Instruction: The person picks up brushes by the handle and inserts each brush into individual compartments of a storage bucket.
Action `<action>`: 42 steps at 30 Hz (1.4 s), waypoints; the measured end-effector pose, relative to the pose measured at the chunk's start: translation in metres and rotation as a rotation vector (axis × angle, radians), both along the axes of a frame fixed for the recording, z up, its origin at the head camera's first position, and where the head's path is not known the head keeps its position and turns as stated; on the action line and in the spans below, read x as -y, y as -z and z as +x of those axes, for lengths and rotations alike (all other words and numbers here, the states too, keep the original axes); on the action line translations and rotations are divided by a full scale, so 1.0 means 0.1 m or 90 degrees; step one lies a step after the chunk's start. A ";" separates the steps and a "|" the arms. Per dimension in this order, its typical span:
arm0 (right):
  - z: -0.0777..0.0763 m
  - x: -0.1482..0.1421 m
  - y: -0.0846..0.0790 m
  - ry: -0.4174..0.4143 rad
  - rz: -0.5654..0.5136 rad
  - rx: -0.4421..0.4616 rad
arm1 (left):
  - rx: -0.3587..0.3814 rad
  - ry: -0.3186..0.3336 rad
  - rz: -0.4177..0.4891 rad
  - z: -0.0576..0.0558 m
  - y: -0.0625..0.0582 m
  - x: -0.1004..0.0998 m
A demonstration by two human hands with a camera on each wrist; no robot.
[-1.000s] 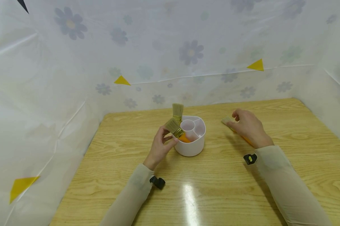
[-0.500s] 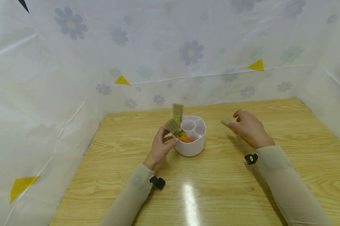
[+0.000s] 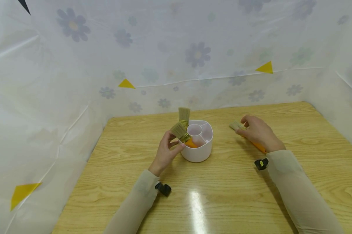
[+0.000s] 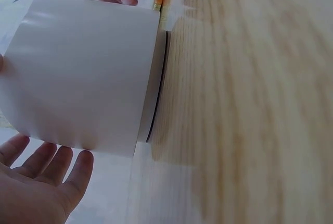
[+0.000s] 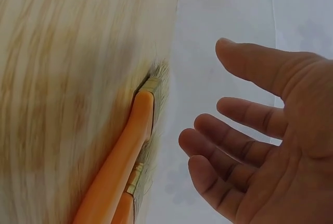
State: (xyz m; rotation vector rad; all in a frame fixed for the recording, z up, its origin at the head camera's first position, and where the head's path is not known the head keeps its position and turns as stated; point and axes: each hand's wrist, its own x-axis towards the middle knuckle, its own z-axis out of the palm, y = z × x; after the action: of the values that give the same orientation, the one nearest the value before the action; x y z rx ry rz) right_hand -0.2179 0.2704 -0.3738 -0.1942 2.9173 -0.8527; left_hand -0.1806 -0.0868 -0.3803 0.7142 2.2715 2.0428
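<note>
A white compartment holder point(image 3: 197, 153) with a round middle cup stands on the table. In its left section, one paintbrush point(image 3: 184, 113) stands bristles up and another paintbrush point(image 3: 179, 131) leans left, its orange handle going down inside. My left hand point(image 3: 165, 151) holds the holder's left side; the left wrist view has its fingertips against the white wall point(image 4: 78, 78). My right hand point(image 3: 257, 131) hangs above an orange-handled paintbrush point(image 3: 235, 125), fingers loosely bent and holding nothing. From the right wrist, that brush point(image 5: 117, 159) lies on the table beside a second paintbrush point(image 5: 130, 190), apart from the hand point(image 5: 270, 135).
The wood-grain table point(image 3: 129, 143) is bordered by pale plastic sheeting point(image 3: 164, 58) at the back and both sides. Yellow triangular markers point(image 3: 126, 83) are stuck on the sheeting. Each wrist carries a small black camera point(image 3: 163, 188).
My right hand has shifted slightly right and toward me above the brush. The left hand, the holder and the brushes in it have stayed put.
</note>
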 end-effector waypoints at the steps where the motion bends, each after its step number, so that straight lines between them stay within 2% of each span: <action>1: 0.00 -0.01 0.01 -0.003 0.001 -0.003 | 0.000 0.000 -0.001 0.00 0.00 0.00; 9: -0.03 -0.07 0.06 -0.036 0.007 0.003 | -0.009 -0.001 -0.003 0.00 0.00 0.00; 29: -0.04 -0.11 0.11 -0.033 0.007 0.046 | -0.008 0.000 -0.011 0.03 -0.04 0.00; 42: -0.07 -0.13 0.15 -0.049 0.007 0.059 | -0.020 0.002 -0.008 0.02 -0.03 -0.01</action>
State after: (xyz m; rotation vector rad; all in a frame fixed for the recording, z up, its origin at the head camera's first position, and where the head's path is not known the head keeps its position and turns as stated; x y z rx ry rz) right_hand -0.2244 0.2833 -0.3887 -0.2580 2.8079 -0.8118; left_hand -0.1787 -0.0861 -0.3771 0.7537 2.2949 2.0289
